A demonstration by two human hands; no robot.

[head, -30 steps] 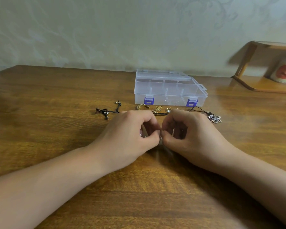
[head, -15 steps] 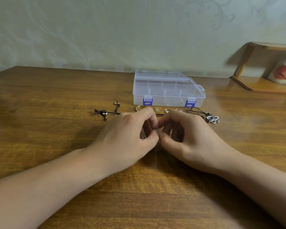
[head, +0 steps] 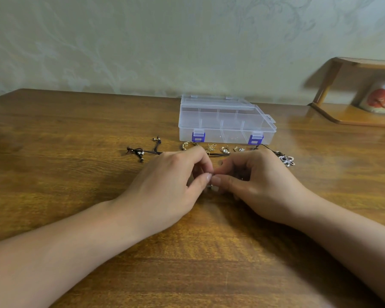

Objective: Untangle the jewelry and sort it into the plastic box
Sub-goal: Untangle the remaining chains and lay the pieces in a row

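Pinching something tiny between them, the left hand [head: 171, 185] and right hand [head: 257, 184] meet thumb tip to thumb tip just above the wooden table [head: 76, 178]. Both are curled nearly closed, forefingers bent over the thumbs; a small silvery piece [head: 210, 186] peeks out just under the fingertips, but what it is, and which hand truly has it, I cannot tell. This looks like the untangling step, and it would go best with light, patient picks: hold one strand steady with one hand, tease the other loose with a nail, and avoid pulling hard, since tension would likely tighten any knot.

Beyond the knuckles the rest of the jewelry lies in a loose row on the table. To the left is a black cord [head: 142, 151] with small metal beads at its ends. Behind the left hand sits a gold twisted ring [head: 188, 145], then a fine gold chain [head: 210, 147] bunched up, then two small gold pieces [head: 225, 149] that look like earrings or rings. A second dark cord runs right to a silver flower pendant [head: 287, 160].

Farthest back, just behind that row, stands the clear plastic box [head: 226, 121] with blue latches [head: 198, 137]. Its lid is down, its divided compartments appear empty, so sorting seems not yet begun.
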